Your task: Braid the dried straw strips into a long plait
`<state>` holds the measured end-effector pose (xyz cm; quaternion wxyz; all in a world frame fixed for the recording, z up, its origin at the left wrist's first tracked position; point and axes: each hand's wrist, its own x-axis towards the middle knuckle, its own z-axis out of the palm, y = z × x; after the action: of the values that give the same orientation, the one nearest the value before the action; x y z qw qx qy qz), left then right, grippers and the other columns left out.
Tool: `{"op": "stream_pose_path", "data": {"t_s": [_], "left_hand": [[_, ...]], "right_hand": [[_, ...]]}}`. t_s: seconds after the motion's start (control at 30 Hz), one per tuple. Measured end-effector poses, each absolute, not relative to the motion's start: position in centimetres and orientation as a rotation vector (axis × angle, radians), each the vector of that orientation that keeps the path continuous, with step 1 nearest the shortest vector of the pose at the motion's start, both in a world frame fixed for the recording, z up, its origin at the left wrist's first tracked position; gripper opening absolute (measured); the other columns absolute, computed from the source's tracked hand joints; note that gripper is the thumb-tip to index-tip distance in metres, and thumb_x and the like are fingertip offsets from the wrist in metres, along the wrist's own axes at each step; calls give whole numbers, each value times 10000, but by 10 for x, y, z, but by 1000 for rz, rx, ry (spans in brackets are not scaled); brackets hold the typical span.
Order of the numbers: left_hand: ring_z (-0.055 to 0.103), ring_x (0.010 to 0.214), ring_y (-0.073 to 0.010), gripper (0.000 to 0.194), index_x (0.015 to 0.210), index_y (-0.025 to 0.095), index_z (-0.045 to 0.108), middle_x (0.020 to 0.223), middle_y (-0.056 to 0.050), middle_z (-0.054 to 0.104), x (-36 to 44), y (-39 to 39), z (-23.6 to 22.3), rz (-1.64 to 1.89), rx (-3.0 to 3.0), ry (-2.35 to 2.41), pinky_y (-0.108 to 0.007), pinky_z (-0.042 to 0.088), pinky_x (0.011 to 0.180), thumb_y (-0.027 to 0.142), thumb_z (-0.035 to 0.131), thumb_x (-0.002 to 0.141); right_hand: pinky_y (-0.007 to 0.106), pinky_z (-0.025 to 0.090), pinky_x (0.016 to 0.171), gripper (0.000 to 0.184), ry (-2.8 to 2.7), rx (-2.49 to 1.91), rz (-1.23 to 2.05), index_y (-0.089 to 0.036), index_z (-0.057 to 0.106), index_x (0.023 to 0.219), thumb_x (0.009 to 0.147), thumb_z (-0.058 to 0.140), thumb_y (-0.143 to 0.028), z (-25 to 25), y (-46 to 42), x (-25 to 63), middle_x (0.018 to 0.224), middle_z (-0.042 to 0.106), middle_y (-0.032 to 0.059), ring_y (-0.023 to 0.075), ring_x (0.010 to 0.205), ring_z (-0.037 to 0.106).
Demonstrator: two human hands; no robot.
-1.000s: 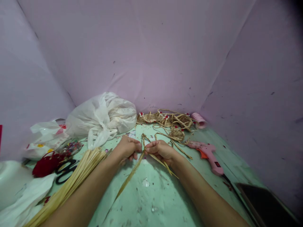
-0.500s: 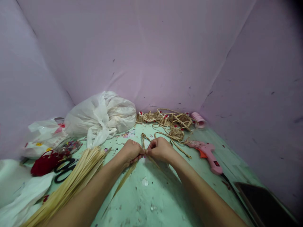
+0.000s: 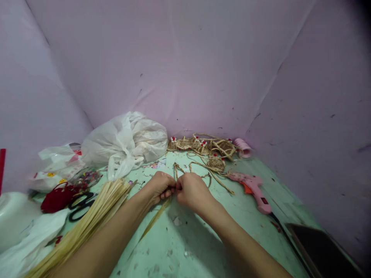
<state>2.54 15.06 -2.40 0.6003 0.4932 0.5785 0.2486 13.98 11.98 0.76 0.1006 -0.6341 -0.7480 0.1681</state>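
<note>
My left hand [image 3: 162, 187] and my right hand [image 3: 191, 190] meet above the middle of the table, both with closed fingers. Between them they grip a plaited straw cord [image 3: 175, 170], whose finished end sticks up past the fingertips. A loose flat straw strip [image 3: 155, 220] trails from under my left hand toward me. The right hand's fingertips are largely hidden behind its back. Left of my left forearm lies a thick bundle of dried straw strips [image 3: 95, 216].
Coiled straw pieces with red and white beads [image 3: 203, 146] and a pink thread spool [image 3: 242, 148] line the back wall. A pink glue gun [image 3: 255, 189] lies right, near a dark flat object [image 3: 321, 247]. Left are a white plastic bag [image 3: 124, 143], black-handled scissors [image 3: 80, 206] and red yarn [image 3: 56, 199].
My right hand has turned so its back now faces up, its fingers curled closer against the left hand. The strip below the right hand no longer shows. The view has shifted slightly.
</note>
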Motion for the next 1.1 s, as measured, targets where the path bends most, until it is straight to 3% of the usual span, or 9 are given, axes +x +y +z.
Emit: {"op": "stream_pose_path", "data": {"t_s": [0.17,0.27,0.4,0.47,0.6,0.73,0.97,1.1], "left_hand": [[273,258,-33,78,464,134,474,357,45,408,22,151,-19,591,1167,1271,-174,107,271,189,508,508],[291,260,-36,93,481,130,486,373,42,423,21,152,-19,590,1155,1250,-173,98,272,203,533,515],[293,261,-35,81,481,132,481,369,45,419,20,153,-21,598,1164,1211,-170,112,278,189,519,526],[295,261,-38,66,471,134,475,357,44,412,20,153,-21,591,1181,1222,-171,118,281,167,501,521],[296,270,-45,65,476,132,488,325,42,388,22,150,-16,515,1284,1224,-169,139,298,137,460,535],[323,279,-62,93,472,132,500,312,35,377,19,149,-13,378,1434,1258,-177,200,321,136,453,552],[317,300,-64,121,484,124,525,385,13,441,17,148,-7,279,1544,1494,-200,223,351,202,497,573],[469,440,-122,123,526,127,563,465,-27,504,31,131,0,248,1832,1703,-215,308,439,186,481,596]], "right_hand": [[214,284,451,214,-2029,-1879,759,-175,662,621,654,552,-355,11,135,166,563,595,36,119,514,500],[203,298,435,190,-1745,-1880,852,-149,635,652,684,520,-297,5,144,173,550,577,30,99,470,477],[206,345,409,111,-1435,-1750,1466,-133,584,640,679,494,-185,-2,141,158,514,554,24,97,414,469],[205,334,387,112,-1378,-1674,1608,-132,561,590,669,485,-155,-6,139,150,472,526,14,87,379,435],[193,239,357,106,-1487,-1729,1369,-134,545,509,614,529,-130,-19,144,151,400,458,-21,49,340,314],[186,243,381,69,-1580,-1723,1266,-137,549,502,563,552,-105,-33,151,158,430,500,-14,58,392,372],[181,203,363,85,-1377,-1586,1502,-141,496,519,580,525,-90,-27,146,155,422,520,-25,33,332,313],[182,154,336,110,-1271,-1520,1629,-154,445,524,602,494,-94,-22,143,153,382,480,-46,30,294,283]]}}
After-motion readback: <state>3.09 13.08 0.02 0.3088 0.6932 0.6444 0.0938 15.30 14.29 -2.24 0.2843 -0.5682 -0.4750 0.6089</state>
